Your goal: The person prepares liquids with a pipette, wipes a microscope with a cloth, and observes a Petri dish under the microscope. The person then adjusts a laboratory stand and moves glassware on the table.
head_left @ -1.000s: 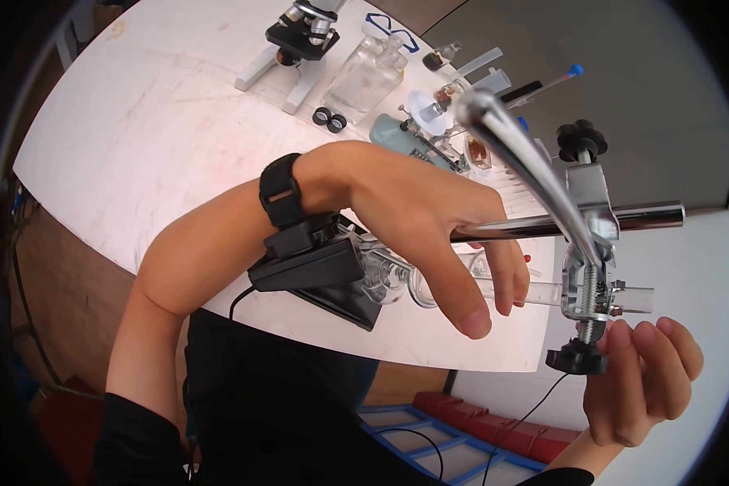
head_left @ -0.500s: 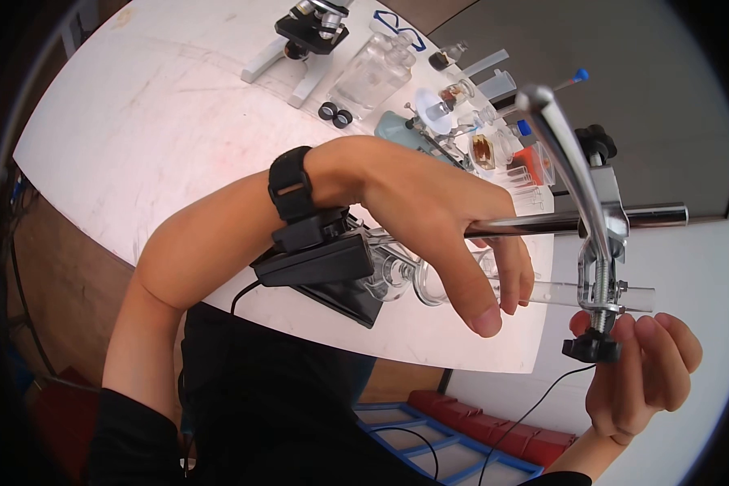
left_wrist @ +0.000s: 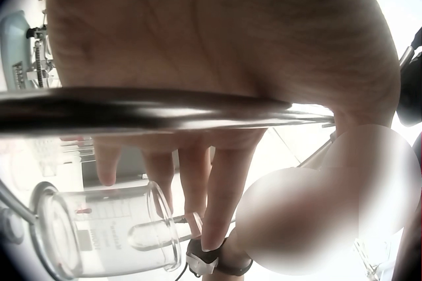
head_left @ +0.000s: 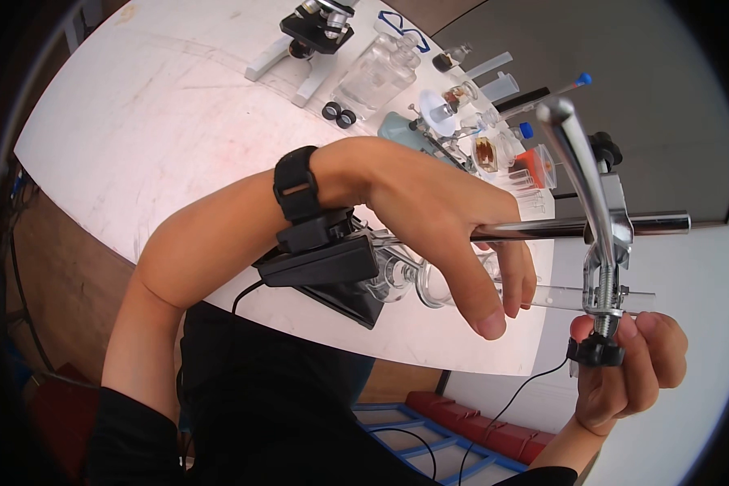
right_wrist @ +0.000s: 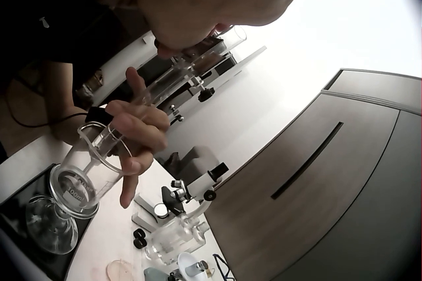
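Note:
In the head view, my left hand (head_left: 429,194) lies over a metal stand rod (head_left: 559,228), which passes under the palm at the base of the thumb. Its fingers extend downward near a clear test tube (head_left: 559,297). The tube's rounded end is inside a glass beaker (left_wrist: 99,228) in the left wrist view. Farther along the rod, a metal clamp (head_left: 603,283) surrounds the tube close to its mouth. My right hand (head_left: 632,373) pinches the clamp's black screw knob (head_left: 598,351) between thumb and fingers.
The beaker rests over a glass burner (right_wrist: 49,225) on the black stand base (head_left: 344,300). Behind my left hand stand a microscope (head_left: 320,32), a clear bottle (head_left: 377,77) and a green balance (head_left: 401,130). Small test tubes (head_left: 526,180) line the table's far right edge.
The clamp has shifted right in the head view, its long metal arm swinging right too. My right hand has come in from beside the knob to pinch it. The left hand keeps its pose.

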Motion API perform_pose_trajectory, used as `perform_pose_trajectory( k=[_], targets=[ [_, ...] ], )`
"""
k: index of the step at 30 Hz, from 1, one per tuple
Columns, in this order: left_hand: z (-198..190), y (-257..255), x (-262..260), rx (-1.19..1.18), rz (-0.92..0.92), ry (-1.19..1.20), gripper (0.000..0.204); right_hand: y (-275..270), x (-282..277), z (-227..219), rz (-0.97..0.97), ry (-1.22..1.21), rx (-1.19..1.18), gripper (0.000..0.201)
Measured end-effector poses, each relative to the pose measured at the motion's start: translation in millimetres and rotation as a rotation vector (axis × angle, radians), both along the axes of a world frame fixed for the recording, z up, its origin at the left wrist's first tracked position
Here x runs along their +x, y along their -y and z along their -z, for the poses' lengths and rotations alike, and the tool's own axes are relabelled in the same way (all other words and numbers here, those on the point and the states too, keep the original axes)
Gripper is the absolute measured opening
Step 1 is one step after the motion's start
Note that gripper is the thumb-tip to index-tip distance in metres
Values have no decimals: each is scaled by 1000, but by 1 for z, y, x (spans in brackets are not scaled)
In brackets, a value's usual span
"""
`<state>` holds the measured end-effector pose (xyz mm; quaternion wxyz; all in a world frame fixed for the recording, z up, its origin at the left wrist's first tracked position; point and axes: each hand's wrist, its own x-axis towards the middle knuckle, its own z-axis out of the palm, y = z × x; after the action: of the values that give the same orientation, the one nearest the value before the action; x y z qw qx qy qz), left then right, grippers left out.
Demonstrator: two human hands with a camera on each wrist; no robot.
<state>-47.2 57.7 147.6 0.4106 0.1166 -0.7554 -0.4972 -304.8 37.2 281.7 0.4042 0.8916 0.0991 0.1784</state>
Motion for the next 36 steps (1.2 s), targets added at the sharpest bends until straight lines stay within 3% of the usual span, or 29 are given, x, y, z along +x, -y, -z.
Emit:
perform_pose_trajectory(
  k=[9,12,15,16,19,21,23,24,25,28,31,33,34,36],
  targets=[
    [0,3,1,-53,14,12,58,4,6,-6,59,-56,16,46],
    [-4,-1,3,-13,17,37,59,25,3,-6,-147,32,-7,53],
    [-4,2,3,2,62,44,59,27,-1,-3,-173,104,67,53],
    [-4,3,3,1,105,42,58,27,0,-2,-85,174,-50,56],
    [-5,2,5,-80,17,65,57,31,-10,-4,-93,240,6,59],
    [-8,5,12,-48,52,88,56,39,-21,-11,-144,208,33,64],
    [-9,4,16,-20,91,114,55,42,-27,-7,-120,388,320,64],
    [-8,2,18,-24,23,56,54,52,-24,-4,-258,445,450,63],
    [-8,-1,19,-32,-41,-3,53,54,-21,-1,-251,448,437,63],
    [-8,-5,25,-113,-108,-87,54,53,-16,10,-189,629,773,55],
    [-11,-1,28,-169,-114,-111,56,53,-12,19,-168,670,862,52],
    [-13,10,29,-434,-5,-264,56,55,-15,21,-164,645,853,50],
    [-16,5,37,-335,16,-173,57,54,-15,23,-162,622,847,50],
    [-14,11,29,-395,-6,-191,58,51,-13,26,-159,604,838,48]
  ],
)
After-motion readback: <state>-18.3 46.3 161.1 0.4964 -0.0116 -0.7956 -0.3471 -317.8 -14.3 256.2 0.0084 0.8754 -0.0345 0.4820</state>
